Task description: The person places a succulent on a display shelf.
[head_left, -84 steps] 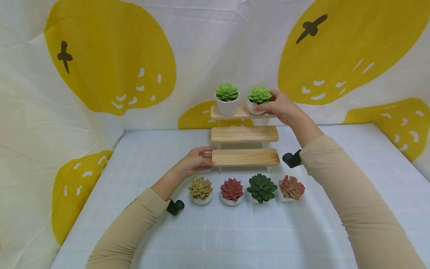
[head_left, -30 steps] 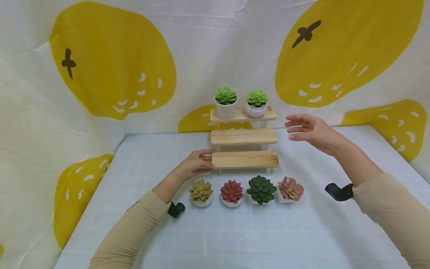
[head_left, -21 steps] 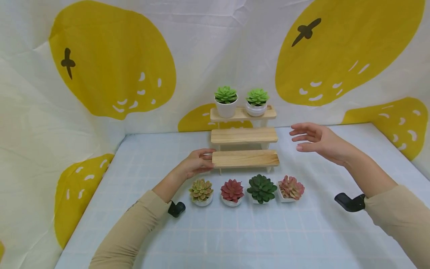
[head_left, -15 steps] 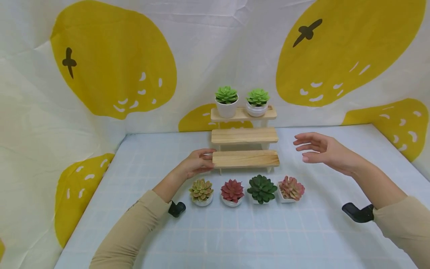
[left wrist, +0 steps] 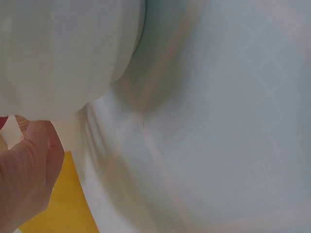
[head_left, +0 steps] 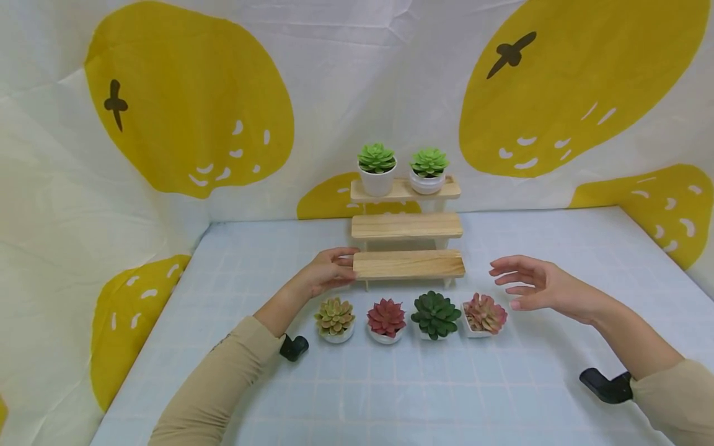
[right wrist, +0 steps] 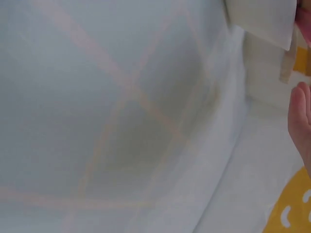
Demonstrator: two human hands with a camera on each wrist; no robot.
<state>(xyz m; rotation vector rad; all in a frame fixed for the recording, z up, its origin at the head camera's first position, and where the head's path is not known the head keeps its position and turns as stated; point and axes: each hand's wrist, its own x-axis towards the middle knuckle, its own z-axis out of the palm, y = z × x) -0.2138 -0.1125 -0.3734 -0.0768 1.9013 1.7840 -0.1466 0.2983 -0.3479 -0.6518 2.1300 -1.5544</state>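
Observation:
A three-tier wooden display stand point(head_left: 409, 265) stands toward the back of the table. My left hand point(head_left: 329, 272) grips the left end of its lowest shelf. On the top shelf sit two bright green potted succulents, one in a plain white pot point(head_left: 377, 170) and one in a rounded white pot point(head_left: 428, 171). Before the stand, a row runs left to right: a yellow-green succulent point(head_left: 333, 317), a red succulent point(head_left: 386, 319), a dark green succulent point(head_left: 436, 314) and a pink succulent point(head_left: 484, 314). To the right of the pink one, my right hand point(head_left: 549, 287) hovers, fingers relaxed and holding nothing.
The table point(head_left: 357, 396) wears a pale blue checked cloth. A white curtain point(head_left: 346, 80) with yellow fruit prints hangs behind and at the sides. Black wrist-worn cameras point(head_left: 608, 385) stick out at both cuffs. In the left wrist view, a white pot point(left wrist: 63, 53) looms close.
My right hand has let go of the rounded pot on the top shelf, drawn off to the right and come down beside the pink succulent. My left hand stays at the stand.

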